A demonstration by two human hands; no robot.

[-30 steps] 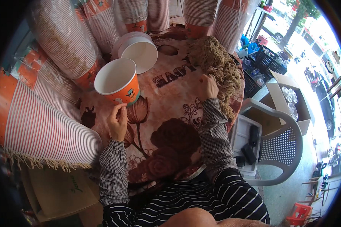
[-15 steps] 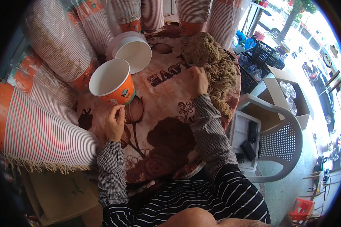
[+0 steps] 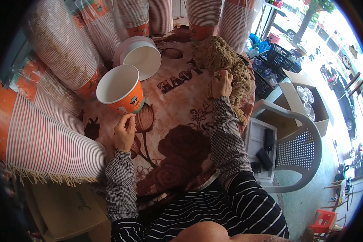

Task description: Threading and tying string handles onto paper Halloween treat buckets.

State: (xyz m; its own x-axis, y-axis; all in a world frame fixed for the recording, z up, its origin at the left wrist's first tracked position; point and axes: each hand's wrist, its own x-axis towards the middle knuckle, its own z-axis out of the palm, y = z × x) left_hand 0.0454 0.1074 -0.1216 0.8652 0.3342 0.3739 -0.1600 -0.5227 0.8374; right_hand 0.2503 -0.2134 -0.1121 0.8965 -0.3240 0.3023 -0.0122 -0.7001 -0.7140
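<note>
An orange paper tub with a white inside tilts on the cloth, its mouth facing me and to the left. Just below its base is my left hand, thumb and fingers pressed together; whatever they pinch is too small to make out. My right hand has its fingers curled at the left side of a heap of tan strings, closed on some strands. Behind the orange tub, a white tub lies on its side with its mouth toward me.
Tall stacks of nested paper tubs in clear bags line the left and back of the flowered tablecloth. To the right stand a grey plastic chair with a tray on it, an open carton and black crates.
My right hand has moved right, from the bare cloth onto the heap of tan strings. The left hand and the orange tub stay nearly in place.
</note>
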